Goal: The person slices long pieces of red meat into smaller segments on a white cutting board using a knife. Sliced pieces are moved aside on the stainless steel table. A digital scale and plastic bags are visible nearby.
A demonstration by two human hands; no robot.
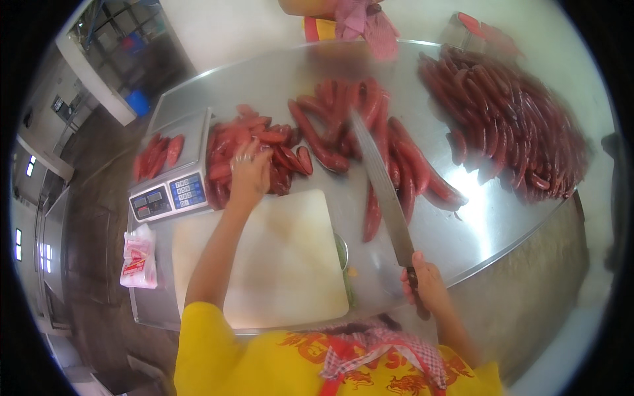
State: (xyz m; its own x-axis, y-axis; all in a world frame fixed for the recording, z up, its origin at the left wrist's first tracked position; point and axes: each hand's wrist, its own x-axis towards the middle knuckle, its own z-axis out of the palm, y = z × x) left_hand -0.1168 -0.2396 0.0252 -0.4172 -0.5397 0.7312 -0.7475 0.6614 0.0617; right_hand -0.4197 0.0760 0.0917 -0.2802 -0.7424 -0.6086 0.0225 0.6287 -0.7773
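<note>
My right hand is wrapped round the dark handle of a long, broad-bladed knife. Its blade slants up and left over a loose group of whole red sausages. To the left, my left hand reaches to the near side of a heap of cut red sausage pieces. The fingers look stretched out, partly blurred, and I see nothing held in them. Beneath my left forearm lies a white cutting board, its surface stained yellowish.
A digital scale carries several sausage pieces on its pan. In front of it sits a pack of plastic bags. A large stack of darker sausages covers the right of the metal table. Beyond the far edge, a pink cloth shows.
</note>
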